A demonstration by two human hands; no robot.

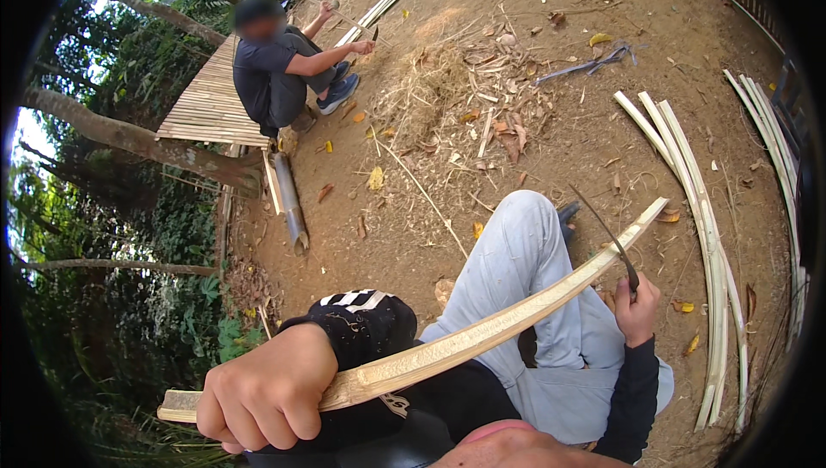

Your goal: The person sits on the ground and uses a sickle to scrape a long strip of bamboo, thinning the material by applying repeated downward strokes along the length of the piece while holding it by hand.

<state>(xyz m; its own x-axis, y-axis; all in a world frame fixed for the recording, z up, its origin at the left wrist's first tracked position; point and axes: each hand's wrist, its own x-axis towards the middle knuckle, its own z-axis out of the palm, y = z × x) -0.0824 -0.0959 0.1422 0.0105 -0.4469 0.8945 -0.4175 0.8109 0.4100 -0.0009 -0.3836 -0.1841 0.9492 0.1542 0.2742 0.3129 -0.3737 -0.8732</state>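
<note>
A long split bamboo strip point(482, 334), pale on its inner face, slants across my lap from lower left to upper right. My left hand point(268, 382) is closed around its near end, and a short stub sticks out past the fist. At the far end, my right hand point(637, 311) grips the handle of a knife point(613, 239). The thin dark blade crosses the strip close to its tip; whether it cuts into the bamboo I cannot tell. My bent knee in light grey trousers point(512, 249) is beyond the strip.
Split bamboo strips point(699, 210) lie on the ground at right, with another bundle point(779, 163) farther right. Shavings and dry leaves point(508, 115) litter the dirt ahead. At far left a person point(280, 68) squats by a slatted platform point(202, 98), holding a strip and a knife. A bamboo pole point(290, 201) lies nearby.
</note>
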